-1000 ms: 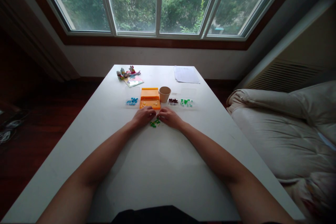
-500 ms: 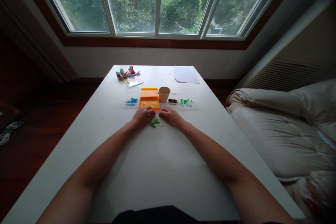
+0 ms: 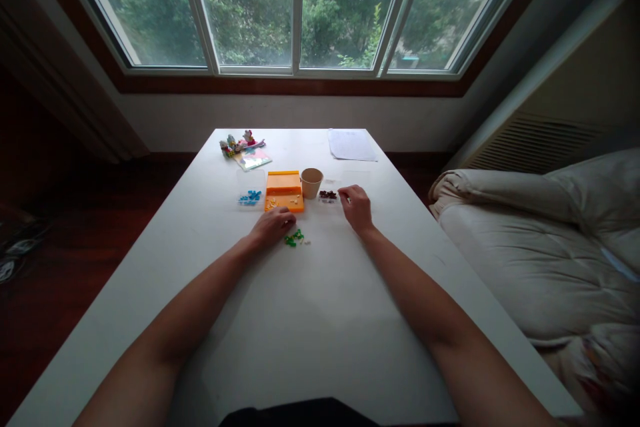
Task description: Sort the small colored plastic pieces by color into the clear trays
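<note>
My left hand (image 3: 274,224) rests on the table just in front of the orange case (image 3: 283,201), its fingers curled together. Whatever it may hold is too small to make out. A small heap of green pieces (image 3: 294,237) lies to the right of it, with a few pale bits beside. My right hand (image 3: 357,207) is at the clear box on the right, fingertips pinched near the dark brown pieces (image 3: 328,195). It covers the green pieces in that box, and anything between the fingers is hidden. Small pale pieces lie in the open orange case.
A paper cup (image 3: 312,183) stands right of the orange case. Blue pieces (image 3: 251,197) sit in a clear box to the left. Small figures (image 3: 235,145), a colourful packet (image 3: 254,159) and white papers (image 3: 352,145) lie at the far end of the white table (image 3: 300,333).
My right hand has moved from the middle to the right and away from me, over the box of green pieces. My left hand has stayed in front of the orange case.
</note>
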Action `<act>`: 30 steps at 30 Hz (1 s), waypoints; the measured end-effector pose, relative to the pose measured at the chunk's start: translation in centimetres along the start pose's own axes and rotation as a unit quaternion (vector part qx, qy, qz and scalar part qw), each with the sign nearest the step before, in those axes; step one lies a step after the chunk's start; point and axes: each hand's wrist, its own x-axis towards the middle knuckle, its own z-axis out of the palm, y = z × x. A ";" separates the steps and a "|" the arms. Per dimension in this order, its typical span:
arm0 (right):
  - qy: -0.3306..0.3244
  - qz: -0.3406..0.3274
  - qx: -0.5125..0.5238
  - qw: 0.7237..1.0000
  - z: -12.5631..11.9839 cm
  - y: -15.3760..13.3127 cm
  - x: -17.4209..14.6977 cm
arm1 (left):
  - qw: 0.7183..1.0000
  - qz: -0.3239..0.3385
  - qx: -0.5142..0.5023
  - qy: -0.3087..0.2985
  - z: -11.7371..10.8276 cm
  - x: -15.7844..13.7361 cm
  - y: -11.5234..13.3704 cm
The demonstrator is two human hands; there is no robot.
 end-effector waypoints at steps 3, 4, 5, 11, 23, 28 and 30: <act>0.032 0.052 -0.023 0.998 -0.5 2.4 0.3 | 1.000 0.003 -0.001 -0.002 0.0 -0.1 0.0; 0.039 0.061 -0.025 0.997 -0.6 2.9 0.3 | 1.000 0.002 -0.002 -0.001 0.0 -0.1 0.0; 0.044 0.067 -0.027 0.996 -0.6 3.1 0.2 | 1.000 0.001 -0.004 0.002 -0.1 -0.1 0.0; 0.063 0.066 -0.001 0.996 0.0 1.5 -0.3 | 0.999 -0.020 -0.008 0.050 -0.4 -0.1 -0.3; -0.117 -0.070 0.096 0.986 1.3 -5.6 -1.2 | 0.966 -0.179 0.036 0.184 -0.8 0.2 -3.0; -0.248 -0.137 0.121 0.951 1.3 -7.1 -1.7 | 0.964 -0.184 0.063 0.180 -0.9 -0.1 -2.7; -0.306 -0.155 0.127 0.931 1.1 -7.2 -1.7 | 0.968 -0.167 0.062 0.176 -1.0 -0.2 -2.5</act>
